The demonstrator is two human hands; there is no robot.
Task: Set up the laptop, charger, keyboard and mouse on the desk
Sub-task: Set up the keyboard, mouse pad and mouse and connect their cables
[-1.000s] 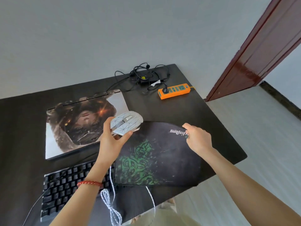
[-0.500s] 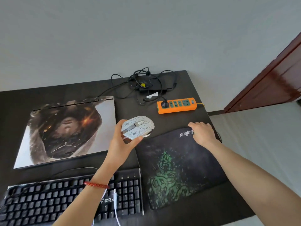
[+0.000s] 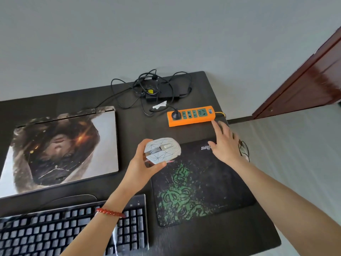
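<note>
My left hand point(image 3: 142, 167) holds a white mouse point(image 3: 162, 150) with a line pattern above the desk, between the laptop and the mouse pad. My right hand point(image 3: 225, 145) hovers with spread fingers over the far right corner of the black and green mouse pad point(image 3: 195, 183), its fingertips near the orange power strip point(image 3: 191, 116). The closed laptop point(image 3: 60, 148), its lid covered by a printed picture, lies at the left. A black keyboard point(image 3: 64, 230) sits in front of it. The black charger brick point(image 3: 162, 93) with tangled cables rests at the back of the desk.
The dark desk point(image 3: 230, 241) ends at the right just past the mouse pad, with light floor beyond. A grey wall stands behind the desk. A dark red door point(image 3: 310, 80) is at the far right. One plug sits in the power strip.
My right hand has let go of the mouse pad's far corner and lifted toward the power strip. The pad now lies flat on the desk. My left hand still holds the mouse.
</note>
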